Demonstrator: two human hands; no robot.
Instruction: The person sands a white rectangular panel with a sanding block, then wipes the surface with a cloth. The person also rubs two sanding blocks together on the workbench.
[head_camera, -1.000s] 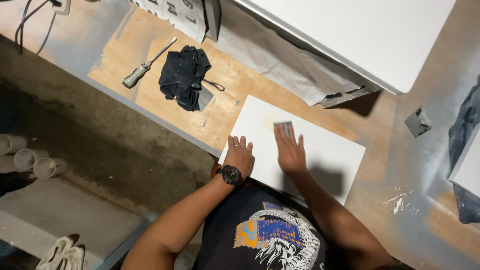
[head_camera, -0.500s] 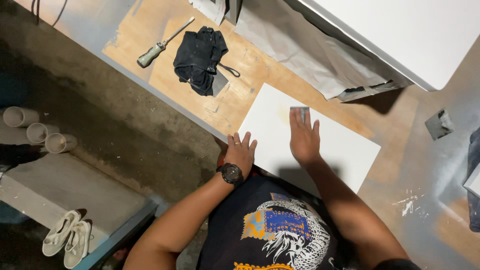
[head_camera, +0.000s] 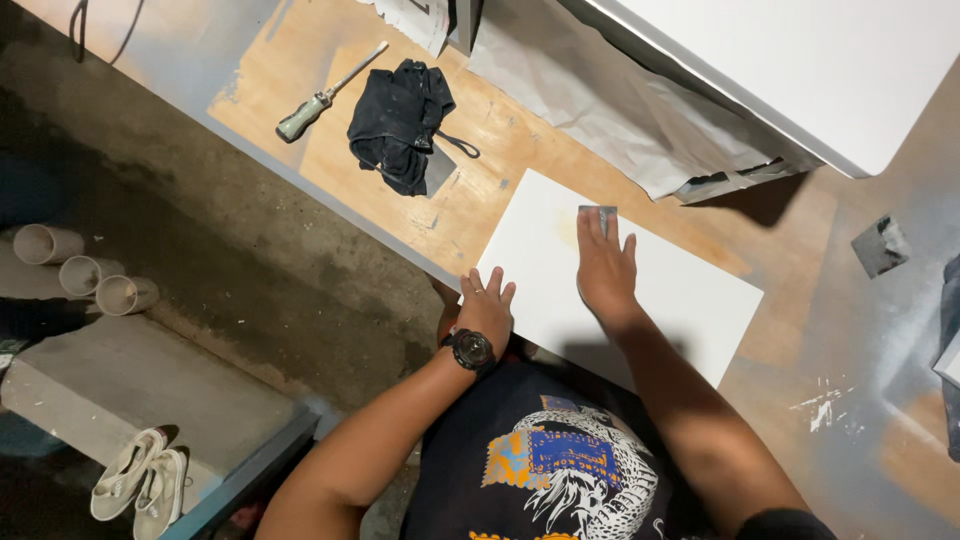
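A white rectangular panel (head_camera: 680, 290) lies flat on the wooden workbench (head_camera: 480, 180). My right hand (head_camera: 603, 268) presses flat on a small grey piece of sandpaper (head_camera: 598, 212) on the panel's upper left part, fingers extended over it. A faint yellowish patch shows on the panel just left of the sandpaper. My left hand (head_camera: 485, 308), with a black wristwatch, rests fingers apart on the panel's near left corner and holds nothing.
A dark crumpled cloth (head_camera: 400, 122) and a screwdriver (head_camera: 325, 95) lie at the bench's left. A large white board (head_camera: 840, 60) sits on crumpled grey paper (head_camera: 620, 110) behind. Another sandpaper scrap (head_camera: 880, 245) lies at right. Below left: pipes (head_camera: 85, 275), shoes (head_camera: 135, 480).
The view shifted, so the bench sits further right and up in frame. My right hand with the sandpaper has moved only slightly on the panel; my left hand stays at the corner.
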